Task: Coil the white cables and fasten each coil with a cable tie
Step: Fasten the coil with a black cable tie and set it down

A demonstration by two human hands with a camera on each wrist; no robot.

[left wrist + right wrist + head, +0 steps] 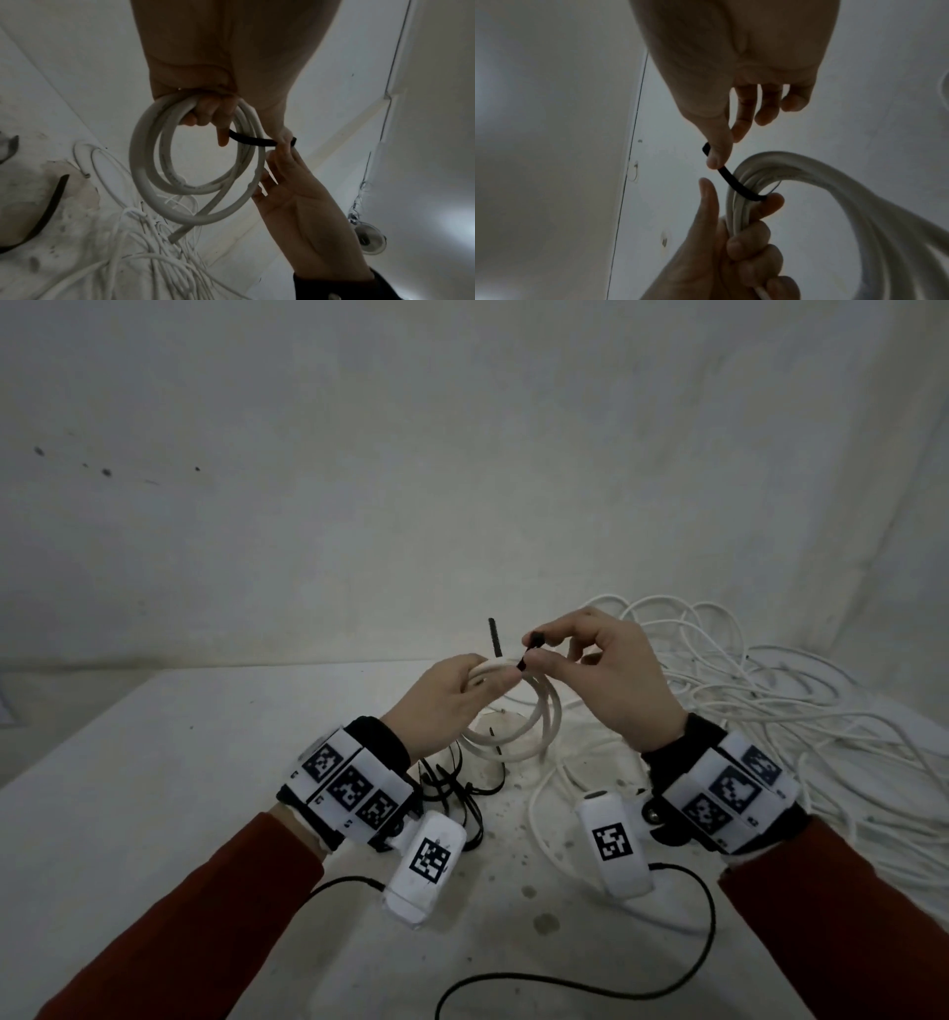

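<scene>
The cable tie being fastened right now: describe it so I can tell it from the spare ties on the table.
Look above the white table, where the left hand grips a small white coil. The cable tie is the black strap across that coil, pinched by the right hand. Unlike the spare ties lying below, it is held in the air.

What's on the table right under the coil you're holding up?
Under the coil, a stained patch of table and loose black cable ties show, with loose white cable beside them. The left hand and its wrist gear cover part of the ties.
</scene>
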